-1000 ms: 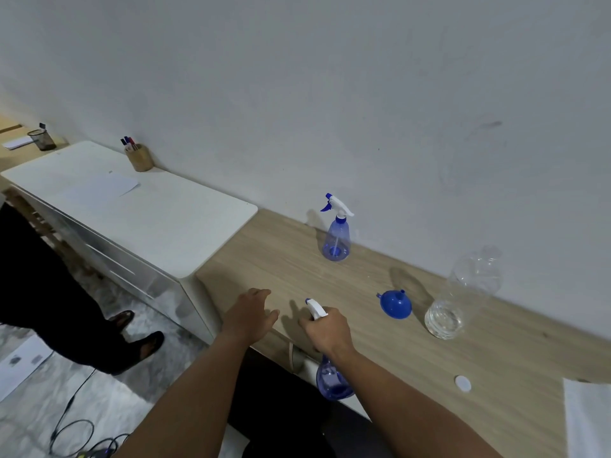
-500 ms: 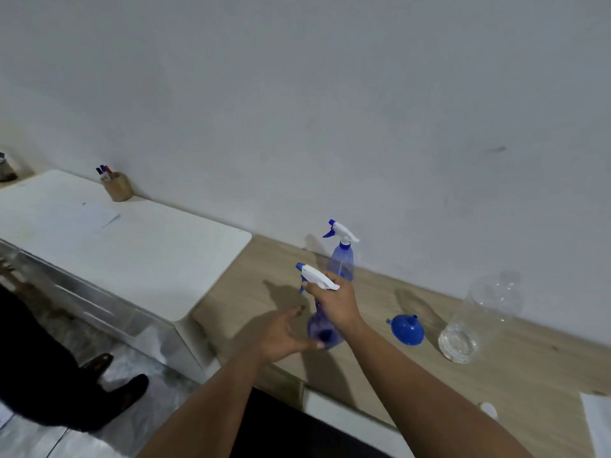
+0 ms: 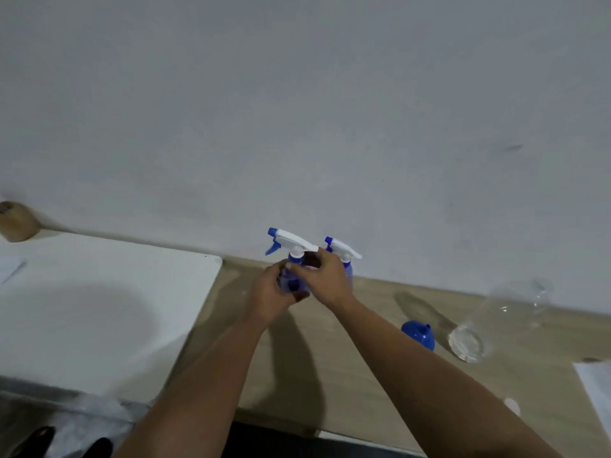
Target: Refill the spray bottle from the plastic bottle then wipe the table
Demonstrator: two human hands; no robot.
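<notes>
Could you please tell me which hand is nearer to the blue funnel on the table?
Right. The right hand grips the held spray bottle's neck, left of the blue funnel; the left hand is farther left.

Funnel between held spray bottle and plastic bottle

Dim, even indoor light; soft arm shadows fall on the wooden table; slight blur, wide-angle bending at edges

Count: 2 spray bottles, one held, one by the wall. 1 clear plastic bottle, 1 blue funnel, 1 white cap. 1 pen cup, 2 hands: left, right.
</notes>
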